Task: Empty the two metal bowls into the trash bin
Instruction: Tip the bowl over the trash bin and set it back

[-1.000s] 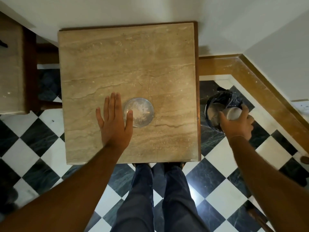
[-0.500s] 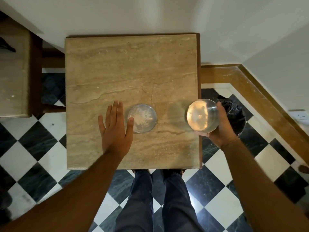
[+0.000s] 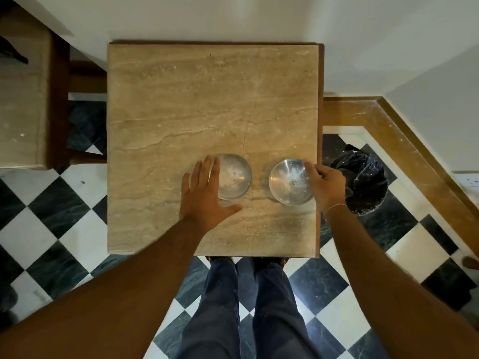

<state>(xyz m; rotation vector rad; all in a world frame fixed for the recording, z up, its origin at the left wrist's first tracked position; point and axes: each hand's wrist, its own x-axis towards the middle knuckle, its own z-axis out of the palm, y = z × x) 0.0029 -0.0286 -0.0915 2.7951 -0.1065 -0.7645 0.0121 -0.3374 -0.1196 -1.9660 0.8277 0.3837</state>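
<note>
Head view, everything placed relative to table (image 3: 181, 104).

Right hand (image 3: 325, 183) grips rim of right bowl (image 3: 289, 183) near table's right edge; I read bowl as sitting on top, only powder streaks inside (likely emptied, I judge).

Left hand (image 3: 204, 193) flat, fingers spread, grasping nothing, draped over left rim of left bowl (image 3: 234, 176) at table's near-centre, I guess readying pickup. White powder inside.

Trash bin (image 3: 363, 177) on floor just off table's right edge, handy for tipping.
</note>
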